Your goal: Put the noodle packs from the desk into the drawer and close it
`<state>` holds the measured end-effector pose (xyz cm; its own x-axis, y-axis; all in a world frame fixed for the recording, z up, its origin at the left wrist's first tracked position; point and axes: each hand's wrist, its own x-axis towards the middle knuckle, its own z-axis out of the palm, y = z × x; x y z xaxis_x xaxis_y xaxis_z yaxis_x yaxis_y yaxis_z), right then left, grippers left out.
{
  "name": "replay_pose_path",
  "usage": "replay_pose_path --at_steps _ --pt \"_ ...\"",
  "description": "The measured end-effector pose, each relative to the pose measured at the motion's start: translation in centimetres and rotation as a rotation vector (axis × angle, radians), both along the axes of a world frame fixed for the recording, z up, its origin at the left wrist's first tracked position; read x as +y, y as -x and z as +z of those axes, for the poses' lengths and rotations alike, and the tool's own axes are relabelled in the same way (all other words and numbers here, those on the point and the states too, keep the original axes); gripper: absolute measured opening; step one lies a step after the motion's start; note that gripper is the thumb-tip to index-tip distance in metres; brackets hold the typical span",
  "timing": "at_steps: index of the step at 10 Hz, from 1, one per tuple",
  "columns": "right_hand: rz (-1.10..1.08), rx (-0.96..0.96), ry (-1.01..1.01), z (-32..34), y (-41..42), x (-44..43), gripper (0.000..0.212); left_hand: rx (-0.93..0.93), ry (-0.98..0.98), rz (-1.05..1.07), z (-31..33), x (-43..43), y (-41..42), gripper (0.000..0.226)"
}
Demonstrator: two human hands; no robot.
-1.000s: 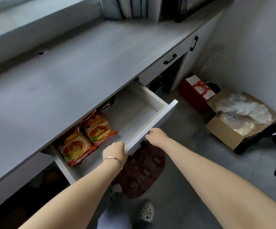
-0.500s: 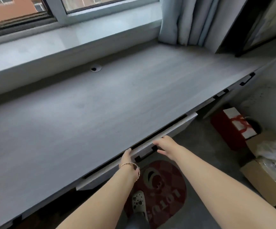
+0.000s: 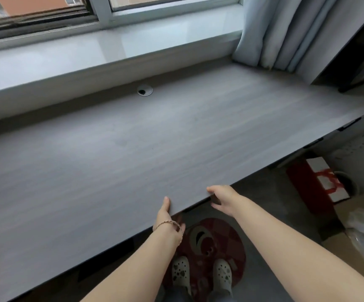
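Observation:
The grey desk (image 3: 176, 138) fills most of the head view and its top is bare. The drawer is pushed in under the desk's front edge and is hidden from here, and no noodle packs show. My left hand (image 3: 166, 214) rests against the front edge, thumb up on the desktop rim and fingers below it. My right hand (image 3: 223, 198) is just to its right at the same edge, fingers spread and holding nothing.
A round cable hole (image 3: 145, 91) sits near the back of the desk below the window sill. Curtains (image 3: 270, 29) hang at the back right. On the floor lie a red round rug (image 3: 211, 240), a red and white box (image 3: 314, 184) and a cardboard box (image 3: 351, 247).
The drawer, open with noodle packs inside a second ago, has slid fully in under the desk. Both hands followed it to the desk edge, and my view has tilted up.

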<state>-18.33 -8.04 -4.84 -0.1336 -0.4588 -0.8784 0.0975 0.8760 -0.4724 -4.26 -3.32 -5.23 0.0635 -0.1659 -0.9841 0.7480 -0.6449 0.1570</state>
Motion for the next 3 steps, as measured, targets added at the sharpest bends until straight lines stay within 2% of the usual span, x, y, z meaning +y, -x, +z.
replay_pose_path --at_steps 1,2,3 --pt "0.522 0.228 -0.139 4.2 0.3 0.2 0.045 0.011 -0.032 -0.427 3.4 -0.3 0.6 0.055" --pt "0.959 0.415 -0.106 7.6 0.5 -0.8 0.042 -0.083 0.098 -0.771 7.2 -2.6 1.3 0.033" --pt "1.136 0.554 0.058 10.7 1.4 -2.4 0.03 -0.409 0.276 -0.959 10.8 -5.0 1.2 0.018"
